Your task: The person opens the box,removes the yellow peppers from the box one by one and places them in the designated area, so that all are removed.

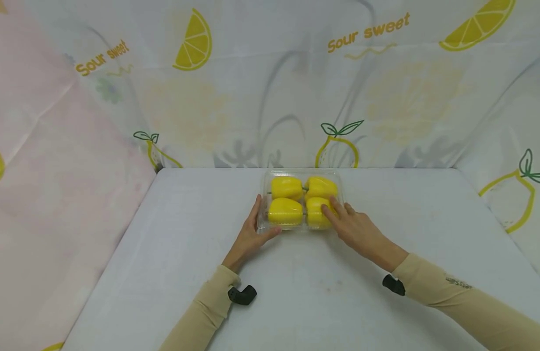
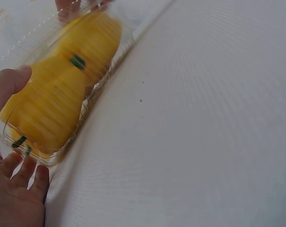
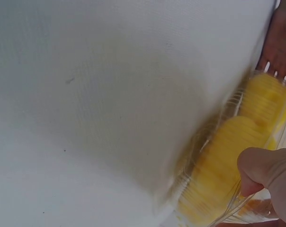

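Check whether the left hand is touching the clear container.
Touching. In the left wrist view, the left hand has its fingertips right against the near end of the clear container.

In front of me is a flat white tabletop (image 1: 314, 302). Past its far edge I see a pale fabric backdrop (image 1: 243, 102) printed with yellow citrus wedges (image 1: 195, 43), green-leaved yellow lemon outlines (image 1: 338, 146) and orange "Sour sweet" lettering (image 1: 369, 32); pinkish cloth (image 1: 46, 165) hangs on my left.

Head vw: dn; wrist vws: nr, share box (image 1: 302, 172).
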A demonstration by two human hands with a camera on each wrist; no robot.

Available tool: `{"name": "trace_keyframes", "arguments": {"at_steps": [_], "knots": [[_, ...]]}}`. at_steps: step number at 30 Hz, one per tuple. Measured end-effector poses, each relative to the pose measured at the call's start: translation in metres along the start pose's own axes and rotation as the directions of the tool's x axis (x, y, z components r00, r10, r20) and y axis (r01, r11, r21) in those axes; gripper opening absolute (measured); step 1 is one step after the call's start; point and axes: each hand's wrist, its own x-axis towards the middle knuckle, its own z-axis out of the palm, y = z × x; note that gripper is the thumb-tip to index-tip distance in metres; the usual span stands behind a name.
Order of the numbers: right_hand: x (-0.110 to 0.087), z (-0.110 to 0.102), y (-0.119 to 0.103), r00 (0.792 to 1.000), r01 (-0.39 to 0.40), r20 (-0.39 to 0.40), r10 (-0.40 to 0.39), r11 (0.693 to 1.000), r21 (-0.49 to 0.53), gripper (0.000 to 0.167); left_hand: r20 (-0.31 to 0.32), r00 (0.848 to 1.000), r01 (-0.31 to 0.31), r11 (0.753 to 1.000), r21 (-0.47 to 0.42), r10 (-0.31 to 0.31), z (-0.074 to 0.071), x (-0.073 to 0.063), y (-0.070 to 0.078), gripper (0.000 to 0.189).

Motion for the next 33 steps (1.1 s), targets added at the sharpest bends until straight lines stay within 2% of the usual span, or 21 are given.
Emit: {"name": "trace_keyframes", "arguments": {"at_steps": [6,12,13,15,19,20,24,33], "knots": [[-0.0001,0.0012,-0.0001,1.000,-0.011,-0.025,0.011,1.000,-0.019,0.060,-0.002,1.000,0.007,1.000,0.014,-0.007,0.0006,0.0016,0.0023,0.103],[0.0007,-0.0012,-0.0004,0.999,-0.035,-0.036,0.035,0.999,-0.003,0.055,0.004,1.000,-0.025,1.000,0.019,0.025,0.0019,0.0047,0.0036,0.104],[0.0008,-0.0017,-0.0002,0.999,-0.037,-0.037,0.037,0.999,-0.001,0.054,0.012,1.000,-0.020,1.000,0.022,0.020,0.0012,0.0034,0.0097,0.103],[0.0007,-0.0019,0.0001,0.998,-0.045,-0.037,0.045,0.999,0.005,0.053,0.014,1.000,-0.018,0.999,0.030,0.017,0.0018,0.0039,0.0103,0.103],[0.0013,-0.0019,0.0006,0.998,-0.047,-0.033,0.047,0.999,0.012,0.052,0.005,1.000,-0.003,0.999,0.042,0.003,0.0022,0.0031,0.0100,0.103],[0.0015,-0.0020,0.0005,0.998,-0.048,-0.031,0.048,0.999,0.015,0.053,-0.005,1.000,-0.016,0.999,0.041,0.016,0.0033,0.0043,0.0043,0.103],[0.0019,-0.0030,0.0001,0.999,-0.039,-0.028,0.039,0.999,0.028,0.056,-0.014,1.000,-0.023,0.999,0.025,0.024,0.0023,0.0010,0.0039,0.104],[-0.0013,-0.0006,-0.0031,0.997,-0.032,-0.071,0.034,0.999,0.032,0.061,-0.020,1.000,-0.023,1.000,0.002,0.023,0.0010,-0.0043,0.0021,0.104]]}}
